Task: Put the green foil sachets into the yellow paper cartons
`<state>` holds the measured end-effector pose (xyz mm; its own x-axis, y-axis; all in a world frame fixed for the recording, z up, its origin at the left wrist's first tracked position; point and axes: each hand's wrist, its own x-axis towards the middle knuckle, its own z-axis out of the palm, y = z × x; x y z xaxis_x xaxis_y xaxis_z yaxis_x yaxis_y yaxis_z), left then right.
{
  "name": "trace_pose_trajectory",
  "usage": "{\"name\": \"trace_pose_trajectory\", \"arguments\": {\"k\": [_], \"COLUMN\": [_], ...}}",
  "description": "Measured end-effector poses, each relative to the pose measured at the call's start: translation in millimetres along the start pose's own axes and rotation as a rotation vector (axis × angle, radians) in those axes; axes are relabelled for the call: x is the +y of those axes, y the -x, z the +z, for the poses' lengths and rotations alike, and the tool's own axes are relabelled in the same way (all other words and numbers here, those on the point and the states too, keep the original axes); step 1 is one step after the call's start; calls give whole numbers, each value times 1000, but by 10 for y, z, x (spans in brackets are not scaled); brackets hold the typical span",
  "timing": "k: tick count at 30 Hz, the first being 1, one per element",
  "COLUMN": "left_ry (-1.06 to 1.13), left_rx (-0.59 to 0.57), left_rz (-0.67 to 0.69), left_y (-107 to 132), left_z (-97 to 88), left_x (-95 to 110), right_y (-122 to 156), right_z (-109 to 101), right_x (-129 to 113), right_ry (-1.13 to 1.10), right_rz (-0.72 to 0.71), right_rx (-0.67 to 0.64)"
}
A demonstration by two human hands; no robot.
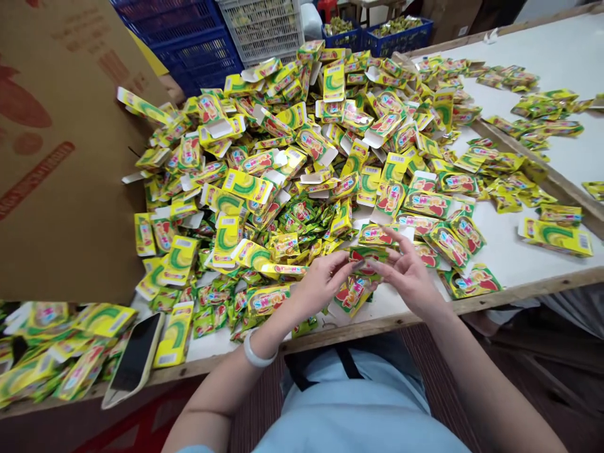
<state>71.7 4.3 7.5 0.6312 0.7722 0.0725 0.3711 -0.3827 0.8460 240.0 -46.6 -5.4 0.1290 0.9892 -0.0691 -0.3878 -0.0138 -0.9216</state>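
Note:
My left hand (321, 281) and my right hand (409, 275) meet near the table's front edge, both pinching one small yellow-green carton (355, 290) with red print. The carton hangs between my fingertips, just above the white tabletop (504, 255). A white bracelet (257, 356) circles my left wrist. Right behind my hands lies a heap of small green sachets (302, 220), ringed by a big pile of flat and half-folded yellow-green cartons (292, 145).
A large brown cardboard box (61, 157) stands at the left. A phone (134, 358) lies face up at the front left edge among cartons. Blue and white crates (226, 31) stand behind the table. A second white table (561, 69) with scattered cartons adjoins on the right.

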Motion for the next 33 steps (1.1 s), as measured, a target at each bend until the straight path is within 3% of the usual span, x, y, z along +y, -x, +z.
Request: {"name": "trace_pose_trajectory", "arguments": {"k": [3, 6, 9, 11, 13, 15, 17, 20, 22, 24, 28, 33], "left_ry": [-206, -493, -679, -689, -651, -599, -517, -301, -78, 169, 546, 704], "left_rx": [-56, -150, -335, -427, -502, -557, -529, -297, -129, -60, -145, -241], "left_rz": [124, 335, 569, 665, 679, 614, 480, 188, 17, -104, -279, -291], "left_y": [9, 89, 176, 179, 116, 6, -100, -127, -30, 121, 385, 497], "left_z": [33, 43, 52, 34, -40, -169, -304, -382, -309, -165, 130, 240], "left_x": [-26, -97, -201, -245, -235, -175, -97, -14, 21, 60, 150, 155], "right_y": [0, 42, 124, 194, 268, 333, 373, 381, 371, 364, 358, 310], "right_z": [-154, -453, -867, -1079, -1159, -1114, -999, -805, -677, -539, -263, -117], "right_x": [-80, -154, -117, -15, 108, 200, 225, 139, 33, -72, -197, -215], "right_ry": [60, 79, 23, 0, -14, -35, -67, -110, -115, -77, 148, 564], "right_rz": [71, 15, 3, 50, 98, 124, 131, 117, 82, 27, -133, -433], "right_rx": [-84, 110, 296, 317, 295, 267, 254, 231, 206, 171, 49, -242]}}
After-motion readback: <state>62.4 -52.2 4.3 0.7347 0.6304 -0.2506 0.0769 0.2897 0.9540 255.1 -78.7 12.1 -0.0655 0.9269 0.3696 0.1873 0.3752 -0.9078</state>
